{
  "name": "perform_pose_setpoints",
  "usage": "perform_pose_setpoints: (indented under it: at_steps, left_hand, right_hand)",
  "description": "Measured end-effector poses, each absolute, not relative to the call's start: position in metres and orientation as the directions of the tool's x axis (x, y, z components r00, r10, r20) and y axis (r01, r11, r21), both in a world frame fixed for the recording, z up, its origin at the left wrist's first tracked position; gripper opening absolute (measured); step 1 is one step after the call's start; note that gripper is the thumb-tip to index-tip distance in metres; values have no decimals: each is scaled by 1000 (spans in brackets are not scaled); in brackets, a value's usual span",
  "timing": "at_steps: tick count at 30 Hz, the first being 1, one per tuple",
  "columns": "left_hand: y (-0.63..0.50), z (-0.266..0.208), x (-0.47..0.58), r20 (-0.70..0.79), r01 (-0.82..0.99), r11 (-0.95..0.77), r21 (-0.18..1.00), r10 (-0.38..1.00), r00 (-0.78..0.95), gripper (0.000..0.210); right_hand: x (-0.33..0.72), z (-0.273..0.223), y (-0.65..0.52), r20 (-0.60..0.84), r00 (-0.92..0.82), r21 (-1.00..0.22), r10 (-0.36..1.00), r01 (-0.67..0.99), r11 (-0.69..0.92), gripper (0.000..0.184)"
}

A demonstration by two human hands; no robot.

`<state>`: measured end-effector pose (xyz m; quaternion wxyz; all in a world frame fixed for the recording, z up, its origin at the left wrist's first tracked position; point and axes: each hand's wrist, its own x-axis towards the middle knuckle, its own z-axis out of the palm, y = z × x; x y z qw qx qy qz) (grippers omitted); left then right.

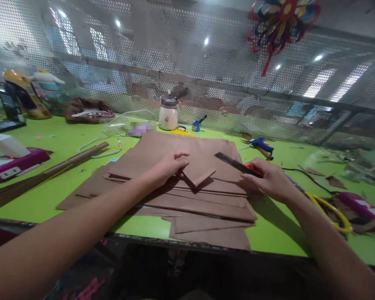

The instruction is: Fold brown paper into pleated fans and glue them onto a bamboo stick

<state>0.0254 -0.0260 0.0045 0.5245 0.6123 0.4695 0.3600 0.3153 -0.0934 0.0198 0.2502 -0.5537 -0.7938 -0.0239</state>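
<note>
The left hand [170, 164] is resting with curled fingers on a stack of brown paper sheets [187, 187], which is lying on the green table [50, 196] near its front edge. The right hand [268, 179] is pinching a dark flat ruler [234, 163] together with a red pen [253, 170], just above the sheets' right side.

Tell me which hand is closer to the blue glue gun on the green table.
Right. The right hand, holding a dark ruler, lies just in front of the blue glue gun. The left hand rests on the brown paper, farther to the left of it.
</note>
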Motion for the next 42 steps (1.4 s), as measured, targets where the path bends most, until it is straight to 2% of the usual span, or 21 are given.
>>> perform_pose_setpoints:
  at_steps: [3, 6, 9, 12, 16, 22, 26, 31, 37, 42]
  left_hand:
    - [-27, 8, 26, -106, 128, 75, 989, 962, 252, 38]
    - [-27, 9, 28, -133, 162, 105, 981, 976, 173, 39]
    - [-26, 7, 29, -123, 190, 94, 977, 982, 146, 28]
    - [-26, 4, 29, -122, 193, 96, 976, 984, 127, 13]
    - [-28, 5, 30, -136, 133, 118, 984, 981, 138, 4]
    - [-29, 7, 22, -172, -16, 181, 983, 956, 240, 12]
    - [-29, 7, 17, -117, -87, 152, 984, 940, 320, 17]
    - [-30, 21, 13, 28, -107, 24, 994, 889, 456, 14]
    - [-31, 39, 8, 109, 19, -125, 992, 919, 379, 14]
    - [-29, 44, 7, 147, 140, -203, 969, 932, 332, 17]
  right_hand:
    - [310, 16, -97, 466, -236, -244, 853, 892, 380, 24]
    - [300, 9, -101, 467, -310, -199, 828, 875, 440, 24]
    - [291, 2, -103, 509, -413, -95, 755, 845, 526, 28]
    - [284, 2, -104, 534, -523, 64, 664, 809, 585, 32]
    - [277, 8, -108, 508, -597, 238, 620, 790, 565, 33]
    - [278, 4, -111, 455, -567, 297, 687, 824, 483, 34]
    - [283, 2, -109, 444, -525, 302, 726, 851, 430, 35]
    - [286, 8, -110, 486, -476, 218, 733, 878, 425, 35]
    - [286, 17, -110, 565, -424, 27, 708, 867, 498, 36]
    - [287, 18, -113, 615, -426, 69, 664, 867, 494, 38]
